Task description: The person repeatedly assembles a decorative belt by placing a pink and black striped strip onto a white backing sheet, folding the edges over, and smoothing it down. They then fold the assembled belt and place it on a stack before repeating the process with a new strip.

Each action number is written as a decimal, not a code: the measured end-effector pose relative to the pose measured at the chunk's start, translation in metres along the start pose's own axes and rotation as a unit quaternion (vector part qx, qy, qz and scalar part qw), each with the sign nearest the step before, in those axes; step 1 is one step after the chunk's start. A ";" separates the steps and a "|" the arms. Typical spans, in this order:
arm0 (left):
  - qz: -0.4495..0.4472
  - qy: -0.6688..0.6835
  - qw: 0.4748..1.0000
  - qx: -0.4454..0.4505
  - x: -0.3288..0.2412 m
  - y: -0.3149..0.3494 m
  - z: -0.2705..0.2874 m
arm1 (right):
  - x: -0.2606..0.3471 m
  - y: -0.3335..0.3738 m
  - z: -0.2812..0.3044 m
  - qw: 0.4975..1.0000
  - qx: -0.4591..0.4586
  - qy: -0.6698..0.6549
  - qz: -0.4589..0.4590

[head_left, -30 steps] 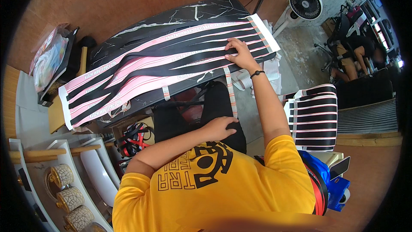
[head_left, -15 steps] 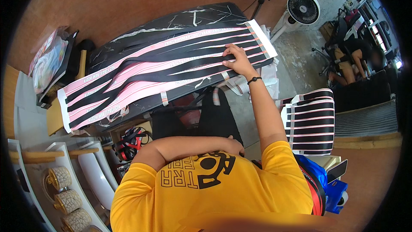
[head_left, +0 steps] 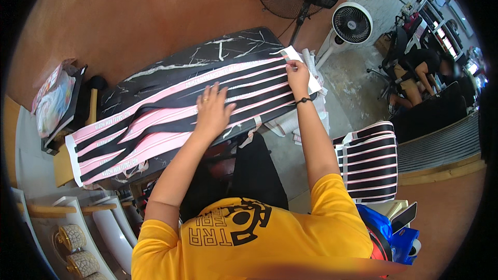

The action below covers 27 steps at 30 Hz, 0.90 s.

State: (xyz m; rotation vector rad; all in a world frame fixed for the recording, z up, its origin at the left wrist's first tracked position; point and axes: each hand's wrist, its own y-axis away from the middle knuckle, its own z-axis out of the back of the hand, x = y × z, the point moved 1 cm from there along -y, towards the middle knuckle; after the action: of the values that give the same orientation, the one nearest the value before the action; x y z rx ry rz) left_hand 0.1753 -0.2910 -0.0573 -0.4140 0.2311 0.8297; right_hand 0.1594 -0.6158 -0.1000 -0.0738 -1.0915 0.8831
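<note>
White-veined black table near brown wall

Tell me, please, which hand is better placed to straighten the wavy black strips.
Probably the left hand: it's spread nearer the wavy strips; the right hand is at the right white end.

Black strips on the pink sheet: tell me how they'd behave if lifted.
The black strips would probably flop, since they curve left of the left hand. They look light, being thin and flat. They may slide sideways, some lying bunched on the pink sheet.
</note>
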 end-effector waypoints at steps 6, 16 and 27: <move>0.070 -0.039 0.991 0.106 0.043 0.015 0.000 | -0.004 -0.040 -0.034 0.976 -0.003 0.217 -0.033; -0.021 -0.008 1.000 -0.010 0.023 -0.040 0.025 | 0.001 -0.036 -0.057 0.984 -0.023 0.173 -0.018; -0.110 0.153 0.976 0.111 -0.029 -0.273 -0.125 | -0.004 -0.041 -0.058 0.990 0.002 0.121 -0.074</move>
State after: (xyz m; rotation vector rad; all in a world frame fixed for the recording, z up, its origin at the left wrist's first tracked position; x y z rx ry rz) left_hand 0.3577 -0.5300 -0.0864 -0.3477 0.5498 0.5117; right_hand 0.2287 -0.6247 -0.1131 -0.0924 -0.8569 0.7224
